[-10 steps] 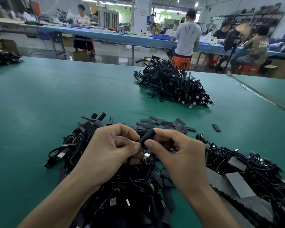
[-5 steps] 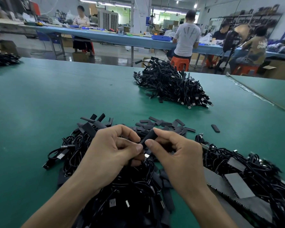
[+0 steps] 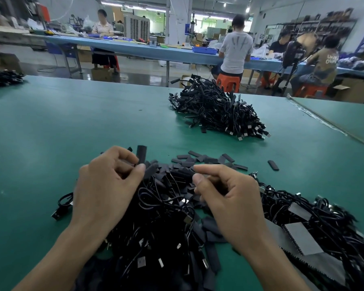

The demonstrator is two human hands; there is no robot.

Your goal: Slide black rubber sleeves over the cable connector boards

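My left hand [image 3: 105, 185] pinches a cable end with a black rubber sleeve [image 3: 141, 153] on it; the sleeve stands up above my fingertips. To its right, my right hand [image 3: 227, 198] hovers over the heap with loosely curled fingers. Its thumb and forefinger are slightly apart, and nothing shows between them. Both hands are above a tangled pile of black cables [image 3: 166, 227] with bare metal connector ends. Several loose black sleeves [image 3: 208, 160] lie just beyond the hands.
A heap of sleeved cables [image 3: 216, 111] sits farther back on the green table [image 3: 51, 133]. One stray sleeve [image 3: 273, 165] lies to the right. More cables and grey serrated sheets [image 3: 301, 238] crowd the near right. Another cable pile [image 3: 2, 77] is far left. People work at benches behind.
The hands, joined on one sleeve before, have parted. My left hand moved left and up with the sleeved cable end, and my right hand let go and drew back right.
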